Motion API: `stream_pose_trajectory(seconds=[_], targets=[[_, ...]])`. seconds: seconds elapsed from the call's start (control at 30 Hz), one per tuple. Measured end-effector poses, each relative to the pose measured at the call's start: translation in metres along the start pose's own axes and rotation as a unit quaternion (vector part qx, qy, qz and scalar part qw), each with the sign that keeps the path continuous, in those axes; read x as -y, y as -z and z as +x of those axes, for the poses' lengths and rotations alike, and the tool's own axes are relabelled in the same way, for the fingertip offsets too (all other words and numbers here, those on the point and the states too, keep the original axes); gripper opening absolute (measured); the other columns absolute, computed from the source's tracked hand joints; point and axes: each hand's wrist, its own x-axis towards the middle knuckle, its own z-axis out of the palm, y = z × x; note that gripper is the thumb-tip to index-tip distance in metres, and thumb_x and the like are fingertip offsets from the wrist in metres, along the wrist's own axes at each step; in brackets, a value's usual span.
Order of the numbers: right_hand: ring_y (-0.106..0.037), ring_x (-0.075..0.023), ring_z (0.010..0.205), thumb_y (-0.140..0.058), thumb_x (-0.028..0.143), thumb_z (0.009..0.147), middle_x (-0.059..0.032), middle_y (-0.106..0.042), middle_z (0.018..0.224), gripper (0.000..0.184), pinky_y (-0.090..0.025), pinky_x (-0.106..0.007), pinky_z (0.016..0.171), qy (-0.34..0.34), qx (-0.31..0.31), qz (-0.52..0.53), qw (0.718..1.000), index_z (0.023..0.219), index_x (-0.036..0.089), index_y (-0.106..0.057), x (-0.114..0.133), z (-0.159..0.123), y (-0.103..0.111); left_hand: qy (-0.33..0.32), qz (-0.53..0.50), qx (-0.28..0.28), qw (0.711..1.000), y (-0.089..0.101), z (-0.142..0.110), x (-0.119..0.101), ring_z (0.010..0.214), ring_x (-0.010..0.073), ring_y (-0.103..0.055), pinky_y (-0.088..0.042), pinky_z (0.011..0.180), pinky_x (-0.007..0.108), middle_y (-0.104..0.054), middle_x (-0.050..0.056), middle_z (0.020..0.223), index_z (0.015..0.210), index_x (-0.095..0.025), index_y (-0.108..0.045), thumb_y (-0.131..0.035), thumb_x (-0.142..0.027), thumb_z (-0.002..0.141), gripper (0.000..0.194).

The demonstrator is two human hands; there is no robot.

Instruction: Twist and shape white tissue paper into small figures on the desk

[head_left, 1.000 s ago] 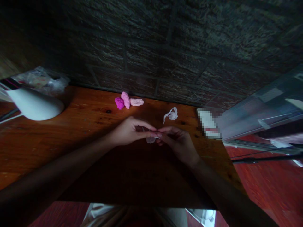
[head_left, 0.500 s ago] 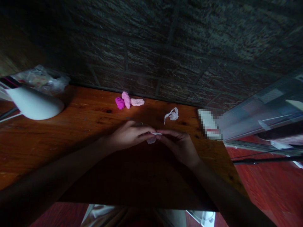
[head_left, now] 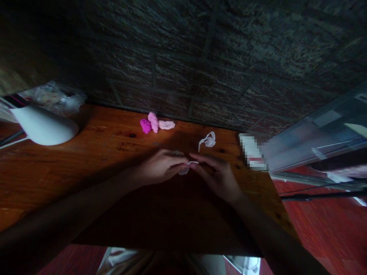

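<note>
My left hand [head_left: 160,166], with a ring on one finger, pinches a small white piece of thin, crumpled paper [head_left: 184,170] over the middle of the table. From the other side my right hand [head_left: 219,173] grips the same piece, its thumb on the white edge and its index finger slightly raised. Part of the paper hangs below the fingertips, dim in shadow. Beyond my right hand lies a loose, curled white strip of similar paper [head_left: 210,141]. Farther left, near the wall, sit a magenta crumpled clump [head_left: 145,125], a pink one [head_left: 153,122] and a pale pink one [head_left: 166,125].
The wooden table [head_left: 114,130] meets a dark stone-patterned wall [head_left: 177,68]. A white rounded object with a cable [head_left: 46,124] and clear plastic wrapping [head_left: 57,97] stand at left. At right are a blurred-out flat object [head_left: 254,151], a translucent panel [head_left: 315,126] and the reddish floor [head_left: 323,217].
The fingers of both hands have shifted on the paper: my right index fingertip has lifted off it, and my left fingers have drawn back slightly. The clumps and the loose strip stay put.
</note>
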Motion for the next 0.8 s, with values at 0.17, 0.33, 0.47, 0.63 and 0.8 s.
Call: stream_pose_trajectory(seconds=[0.17,0.33,0.47,0.63,0.8], targets=[[-0.076,-0.0192,0.091,-0.069,0.028,0.093,-0.0009,-0.081,0.1,0.018,-0.059,-0.032,0.083,0.023,0.023,-0.007,0.999,0.108,0.031,-0.078,0.0005,0.0025,0.0039,0.008,-0.011,0.005,1.0,0.0057,0.0015,0.0001,0.077,0.0135,-0.069,-0.047,0.073,0.022,-0.075,0.002,0.084,0.088,-0.018,-0.073,-0.056,-0.024,0.101,0.023],[-0.074,-0.0193,0.083,-0.065,0.027,0.095,-0.0034,-0.08,0.092,0.013,-0.058,-0.031,0.078,0.019,-0.008,-0.064,0.998,0.099,0.026,-0.077,0.0041,0.0048,0.0027,0.062,-0.025,0.022,0.998,0.0052,0.0016,-0.0003,0.068,0.0116,-0.067,-0.046,0.066,0.021,-0.075,-0.001,0.078,0.091,-0.019,-0.074,-0.058,-0.031,0.099,0.022],[-0.074,-0.02,0.087,-0.066,0.031,0.095,-0.0041,-0.08,0.095,0.014,-0.057,-0.032,0.081,0.009,-0.014,-0.058,0.998,0.1,0.026,-0.078,0.0007,0.0035,0.0019,0.073,-0.05,0.014,0.996,0.0029,0.0009,-0.0015,0.073,0.0122,-0.069,-0.048,0.071,0.021,-0.077,0.0,0.081,0.089,-0.019,-0.074,-0.053,-0.031,0.102,0.028],[-0.073,-0.02,0.095,-0.075,0.031,0.089,-0.0039,-0.079,0.109,0.032,-0.057,-0.033,0.085,0.021,-0.01,-0.012,1.0,0.121,0.03,-0.074,-0.0027,0.0022,0.0012,0.03,-0.006,0.008,1.0,0.0023,0.0008,-0.0018,0.079,0.0137,-0.07,-0.047,0.073,0.022,-0.077,0.002,0.086,0.09,-0.018,-0.073,-0.056,-0.022,0.099,0.019],[-0.073,-0.0185,0.085,-0.072,0.028,0.09,-0.0017,-0.079,0.095,0.025,-0.057,-0.032,0.077,0.044,0.03,0.002,0.999,0.114,0.033,-0.078,-0.0054,0.004,0.0007,0.043,0.032,0.034,0.998,0.0005,0.0009,-0.0026,0.081,0.0154,-0.07,-0.047,0.075,0.023,-0.078,0.002,0.092,0.095,-0.019,-0.073,-0.056,-0.022,0.099,0.018]])
